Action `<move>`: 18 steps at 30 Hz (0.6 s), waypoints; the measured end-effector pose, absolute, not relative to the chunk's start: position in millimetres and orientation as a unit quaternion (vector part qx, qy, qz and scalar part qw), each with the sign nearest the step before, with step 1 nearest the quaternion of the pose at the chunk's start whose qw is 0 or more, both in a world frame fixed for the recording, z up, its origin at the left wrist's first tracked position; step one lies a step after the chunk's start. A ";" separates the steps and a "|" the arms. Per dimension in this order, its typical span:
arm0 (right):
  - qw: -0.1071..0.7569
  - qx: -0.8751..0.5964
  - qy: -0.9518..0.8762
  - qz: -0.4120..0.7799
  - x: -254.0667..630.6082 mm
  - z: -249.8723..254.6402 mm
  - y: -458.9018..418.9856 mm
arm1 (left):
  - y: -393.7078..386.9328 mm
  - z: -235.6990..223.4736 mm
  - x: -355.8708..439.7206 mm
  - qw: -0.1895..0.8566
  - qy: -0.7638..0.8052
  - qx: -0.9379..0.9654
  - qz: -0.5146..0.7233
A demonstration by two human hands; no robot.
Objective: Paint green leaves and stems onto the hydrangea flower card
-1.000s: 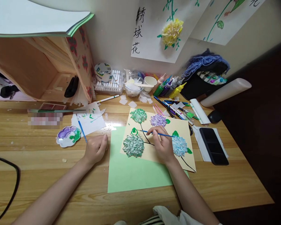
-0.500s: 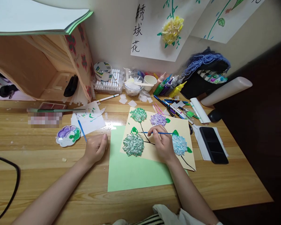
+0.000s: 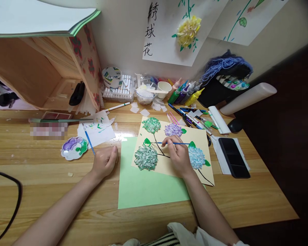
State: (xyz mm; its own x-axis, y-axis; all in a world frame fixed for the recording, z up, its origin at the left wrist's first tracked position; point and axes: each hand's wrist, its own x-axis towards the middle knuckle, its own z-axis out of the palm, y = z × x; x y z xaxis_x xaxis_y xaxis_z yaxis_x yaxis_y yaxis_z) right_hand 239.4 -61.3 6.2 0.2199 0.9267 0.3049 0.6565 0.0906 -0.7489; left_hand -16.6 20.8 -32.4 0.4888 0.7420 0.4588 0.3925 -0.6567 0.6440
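Observation:
My right hand (image 3: 178, 155) pinches a thin blue paintbrush (image 3: 181, 143), held nearly level. Its tip points left at a green leaf (image 3: 147, 141) with a partly filled outline on a cream card (image 3: 169, 171). Just below that leaf is a textured dark green flower (image 3: 146, 158); a blue flower (image 3: 196, 158) lies right of the hand, with a purple flower (image 3: 173, 129) above. My left hand (image 3: 104, 161) rests closed on the table, left of the card. A second blue paintbrush (image 3: 89, 139) runs under or into this fist; I cannot tell which.
A flower-shaped palette (image 3: 74, 153) with purple and green paint sits left, near paint-marked white paper (image 3: 102, 136). Green paper (image 3: 149, 194) lies under the card. Pens (image 3: 190, 118), paint bottles (image 3: 182, 95) and a bowl (image 3: 145, 97) line the back. A phone (image 3: 233, 157) lies right.
The brush tip in my right hand has shifted slightly around the small leaf, where green now fills more of the outline. My left hand stays put. The view has tilted slightly.

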 end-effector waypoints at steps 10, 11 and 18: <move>0.459 -0.647 -0.565 0.227 236.9 8.0 -54.7 | 21.2 -32.4 -17.1 0.237 0.343 0.832 0.366; 0.453 -0.645 -0.569 0.232 236.3 7.5 -53.5 | 21.2 -32.4 -17.1 0.238 0.345 0.831 0.365; 0.450 -0.653 -0.563 0.232 237.1 4.3 -53.0 | 20.9 -31.6 -16.3 0.234 0.335 0.833 0.373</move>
State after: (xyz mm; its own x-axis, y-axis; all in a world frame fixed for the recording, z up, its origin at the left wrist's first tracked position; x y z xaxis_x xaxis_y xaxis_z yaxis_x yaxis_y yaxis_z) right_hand 237.1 -53.0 4.3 0.2590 0.9442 0.2037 0.5267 0.0388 -0.8492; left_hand -16.3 20.9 -31.6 0.4975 0.7333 0.4634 0.3839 -0.6652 0.6404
